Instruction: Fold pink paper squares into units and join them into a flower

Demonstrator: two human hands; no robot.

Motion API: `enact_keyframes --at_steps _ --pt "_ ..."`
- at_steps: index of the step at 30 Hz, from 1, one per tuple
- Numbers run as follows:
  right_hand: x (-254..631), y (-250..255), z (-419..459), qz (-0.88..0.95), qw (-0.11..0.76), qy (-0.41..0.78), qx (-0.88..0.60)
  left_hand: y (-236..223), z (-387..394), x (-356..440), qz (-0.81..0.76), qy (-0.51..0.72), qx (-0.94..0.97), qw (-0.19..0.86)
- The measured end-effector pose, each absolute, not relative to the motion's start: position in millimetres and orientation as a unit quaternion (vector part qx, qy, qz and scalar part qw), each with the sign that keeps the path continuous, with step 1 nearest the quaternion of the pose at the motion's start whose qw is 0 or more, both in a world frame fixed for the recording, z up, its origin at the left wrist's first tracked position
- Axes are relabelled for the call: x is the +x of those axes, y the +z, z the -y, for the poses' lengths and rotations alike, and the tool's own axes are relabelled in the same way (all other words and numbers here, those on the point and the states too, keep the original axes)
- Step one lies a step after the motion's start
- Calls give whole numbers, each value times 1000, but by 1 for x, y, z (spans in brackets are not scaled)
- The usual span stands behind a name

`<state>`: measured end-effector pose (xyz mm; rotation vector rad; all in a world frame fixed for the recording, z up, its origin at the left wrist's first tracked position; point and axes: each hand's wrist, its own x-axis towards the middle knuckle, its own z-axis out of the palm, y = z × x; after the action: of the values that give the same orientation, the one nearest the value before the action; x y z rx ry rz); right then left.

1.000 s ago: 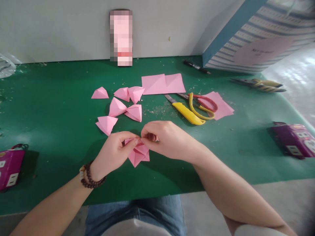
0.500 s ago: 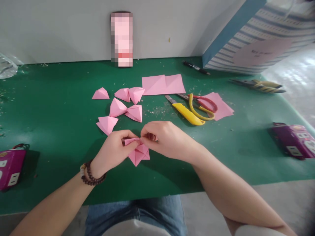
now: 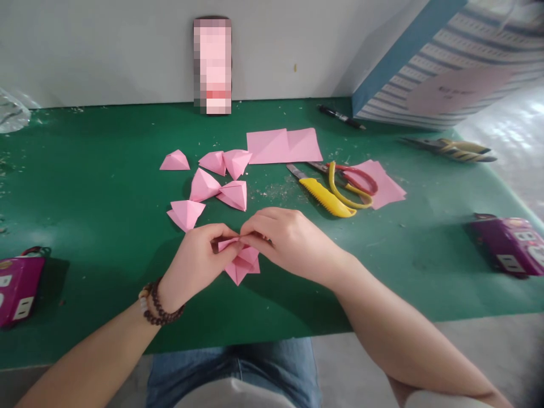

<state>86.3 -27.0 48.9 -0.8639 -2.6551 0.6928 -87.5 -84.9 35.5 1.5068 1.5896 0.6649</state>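
Note:
My left hand (image 3: 195,266) and my right hand (image 3: 289,243) meet over a folded piece of pink paper (image 3: 240,263), pinching its upper flap between their fingertips. Its lower point sticks out below my fingers. Just beyond my left hand lies a folded pink paper pyramid (image 3: 186,214). Several similar pieces, including one (image 3: 233,195) near my right hand, sit farther back on the green mat (image 3: 106,170). A yellow utility knife (image 3: 322,196) lies beyond my right hand, apart from it.
Yellow-handled scissors (image 3: 352,184) rest on loose pink sheets (image 3: 382,184), and a folded pink sheet (image 3: 284,145) lies behind. Pliers (image 3: 450,150), a black marker (image 3: 340,117) and a striped bag (image 3: 429,68) are far right. Purple power strips (image 3: 19,283) sit at both sides.
My hands have drawn closer together. The right fingers have shifted left over the paper, and the pink flap now sits lower, folded toward the rest of the piece.

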Motion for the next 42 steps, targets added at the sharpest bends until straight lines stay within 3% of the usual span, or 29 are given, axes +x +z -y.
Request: enact_keyframes --at_steps 11,19,27,33,38,42 --pt "84 45 28 937 135 200 -251 34 84 -89 -637 244 586 437" --pt "81 36 29 966 110 97 -213 31 84 -88 -632 264 579 442" --pt "81 39 27 923 175 237 -246 34 84 -89 -637 270 579 432" --pt "78 36 27 921 207 193 -269 36 83 -89 -606 319 534 495" --pt "78 37 25 884 239 220 -336 36 83 -93 -534 359 487 591" --pt "80 40 24 863 237 220 -388 33 86 -93 -551 350 452 608"
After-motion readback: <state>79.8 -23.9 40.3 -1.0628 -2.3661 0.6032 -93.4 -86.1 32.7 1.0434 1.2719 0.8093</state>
